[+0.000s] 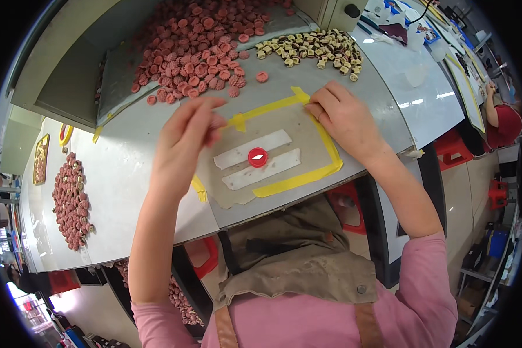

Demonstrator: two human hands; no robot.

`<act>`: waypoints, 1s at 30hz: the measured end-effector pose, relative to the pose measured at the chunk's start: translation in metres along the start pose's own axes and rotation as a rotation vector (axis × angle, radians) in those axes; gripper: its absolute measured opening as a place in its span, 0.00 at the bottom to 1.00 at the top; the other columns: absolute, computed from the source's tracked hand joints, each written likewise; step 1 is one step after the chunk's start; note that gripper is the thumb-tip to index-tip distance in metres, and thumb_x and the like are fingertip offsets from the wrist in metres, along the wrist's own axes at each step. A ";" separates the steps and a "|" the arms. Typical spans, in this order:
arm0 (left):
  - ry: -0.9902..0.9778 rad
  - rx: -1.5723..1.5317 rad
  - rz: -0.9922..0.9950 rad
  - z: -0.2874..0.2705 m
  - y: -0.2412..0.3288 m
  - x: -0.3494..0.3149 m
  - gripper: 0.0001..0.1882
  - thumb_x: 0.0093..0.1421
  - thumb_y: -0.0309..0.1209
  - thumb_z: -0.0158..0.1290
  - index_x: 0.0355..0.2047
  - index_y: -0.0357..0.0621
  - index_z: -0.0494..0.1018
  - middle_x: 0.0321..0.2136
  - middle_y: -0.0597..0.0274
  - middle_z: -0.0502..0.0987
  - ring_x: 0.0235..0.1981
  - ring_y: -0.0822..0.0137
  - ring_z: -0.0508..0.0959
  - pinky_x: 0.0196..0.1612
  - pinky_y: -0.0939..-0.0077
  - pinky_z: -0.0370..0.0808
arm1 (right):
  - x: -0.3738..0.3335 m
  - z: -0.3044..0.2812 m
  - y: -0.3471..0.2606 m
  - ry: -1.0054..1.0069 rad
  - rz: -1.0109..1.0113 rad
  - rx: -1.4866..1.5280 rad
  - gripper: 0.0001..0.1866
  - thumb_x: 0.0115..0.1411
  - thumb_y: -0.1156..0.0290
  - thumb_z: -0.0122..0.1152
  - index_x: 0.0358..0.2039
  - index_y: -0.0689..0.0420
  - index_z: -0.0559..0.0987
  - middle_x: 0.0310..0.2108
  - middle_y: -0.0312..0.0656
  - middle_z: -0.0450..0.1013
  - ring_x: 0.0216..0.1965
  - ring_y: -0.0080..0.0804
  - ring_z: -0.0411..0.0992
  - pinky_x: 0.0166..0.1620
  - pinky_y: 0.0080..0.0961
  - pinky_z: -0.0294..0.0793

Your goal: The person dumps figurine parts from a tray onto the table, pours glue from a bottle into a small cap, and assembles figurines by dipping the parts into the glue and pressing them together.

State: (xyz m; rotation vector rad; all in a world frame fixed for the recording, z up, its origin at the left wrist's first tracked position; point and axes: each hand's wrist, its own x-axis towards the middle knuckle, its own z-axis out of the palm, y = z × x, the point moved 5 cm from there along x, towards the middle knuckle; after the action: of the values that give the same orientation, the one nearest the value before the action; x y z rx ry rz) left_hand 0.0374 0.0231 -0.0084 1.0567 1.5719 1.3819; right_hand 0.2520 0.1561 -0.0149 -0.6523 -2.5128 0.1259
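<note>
A red ring-shaped piece (253, 163) with a bright diamond-shaped middle sits between two white strips, the upper strip (238, 153) and the lower strip (275, 169). Under them lies a beige sheet (229, 196) edged with yellow tape (296, 184). My left hand (182, 139) hovers above the sheet's left side, fingers bent together; something pinkish shows at its blurred fingertips. At the sheet's far right corner, my right hand (349, 123) has its fingers curled and pinched near the tape. Whatever it may hold is hidden.
A large heap of pink ridged cup-shaped pieces (197, 55) lies at the back, beside small cream-and-dark pieces (316, 49). More pink pieces (71, 203) are spread at left. A grey cabinet-like housing (64, 87) rises at far left. Another person (499, 122) sits at far right.
</note>
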 end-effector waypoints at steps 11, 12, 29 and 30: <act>0.116 -0.829 -0.181 -0.017 -0.044 -0.087 0.12 0.63 0.26 0.50 0.46 0.38 0.71 0.41 0.60 0.75 0.34 0.76 0.74 0.38 0.82 0.72 | 0.006 -0.008 -0.005 -0.214 -0.056 0.221 0.11 0.58 0.74 0.57 0.41 0.59 0.76 0.36 0.44 0.72 0.36 0.40 0.71 0.40 0.30 0.72; 0.128 -0.832 -0.177 -0.015 -0.042 -0.087 0.12 0.63 0.26 0.50 0.46 0.38 0.71 0.41 0.60 0.75 0.34 0.76 0.74 0.38 0.82 0.72 | 0.007 -0.007 -0.007 -0.227 -0.106 0.180 0.09 0.58 0.75 0.57 0.40 0.59 0.77 0.36 0.44 0.72 0.37 0.40 0.71 0.40 0.30 0.71; 0.067 -0.779 0.001 0.023 -0.049 -0.090 0.18 0.67 0.29 0.46 0.56 0.37 0.65 0.44 0.66 0.71 0.41 0.77 0.72 0.48 0.80 0.70 | 0.006 0.014 -0.103 -0.260 -0.264 0.305 0.10 0.54 0.74 0.62 0.38 0.59 0.77 0.32 0.41 0.71 0.35 0.40 0.71 0.39 0.31 0.72; 0.069 -0.781 0.001 0.023 -0.050 -0.090 0.18 0.67 0.29 0.46 0.56 0.37 0.65 0.44 0.66 0.71 0.41 0.77 0.72 0.48 0.80 0.70 | 0.005 0.016 -0.106 -0.241 -0.316 0.242 0.10 0.53 0.73 0.63 0.36 0.59 0.77 0.32 0.41 0.71 0.35 0.40 0.71 0.38 0.31 0.72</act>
State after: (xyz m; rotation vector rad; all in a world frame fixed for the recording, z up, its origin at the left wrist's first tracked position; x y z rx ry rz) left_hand 0.0863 -0.0567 -0.0583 0.5292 0.9141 1.8200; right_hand 0.1944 0.0658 -0.0030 -0.1461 -2.7337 0.4057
